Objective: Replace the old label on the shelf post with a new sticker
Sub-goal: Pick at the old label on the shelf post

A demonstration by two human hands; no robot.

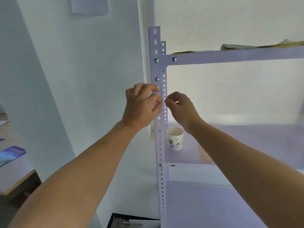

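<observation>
Head view: left hand [141,106] and right hand [179,107] meet, fingers curled, at shelf post [160,145]; what they grasp, cannot tell. Label not discernible, stage uncertain. Sticker sheet [204,156] lies on shelf [246,142].

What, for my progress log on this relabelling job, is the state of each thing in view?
Left hand, fingers curled, fingertips on the front of the shelf post.
Right hand, fingers curled, fingertips at the post's inner edge.
Shelf post, upright, bolted.
Paper cup, upright on the shelf, open-topped.
Sticker sheet, flat on the shelf, partly hidden.
Old label, not discernible.
</observation>
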